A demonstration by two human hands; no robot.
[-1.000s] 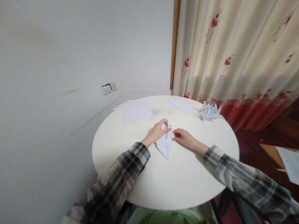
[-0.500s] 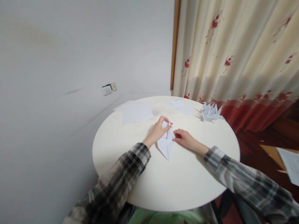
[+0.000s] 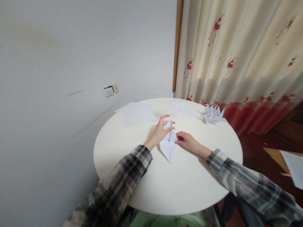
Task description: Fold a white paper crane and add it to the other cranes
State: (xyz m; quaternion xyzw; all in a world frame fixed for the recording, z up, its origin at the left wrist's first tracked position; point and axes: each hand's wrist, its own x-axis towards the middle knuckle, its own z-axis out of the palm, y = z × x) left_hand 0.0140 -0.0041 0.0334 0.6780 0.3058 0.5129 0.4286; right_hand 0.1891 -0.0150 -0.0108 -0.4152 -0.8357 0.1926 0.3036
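A folded white paper piece (image 3: 168, 145), long and pointed toward me, lies near the middle of the round cream table (image 3: 170, 186). My left hand (image 3: 161, 130) pinches a flap at its far end between thumb and forefinger, with the other fingers raised. My right hand (image 3: 187, 140) rests curled on the table and presses the paper's right edge with its fingertips. Both arms wear plaid sleeves.
Loose white sheets (image 3: 136, 113) lie at the table's far left, and more paper (image 3: 183, 107) at the far middle. Finished folded paper figures (image 3: 213, 114) sit at the far right edge. A wall with a socket (image 3: 108, 91) is left, a flowered curtain (image 3: 236, 56) right.
My left hand has lifted its fingers a little and drawn the flap at the paper's far end upward. The right hand has stayed in place.
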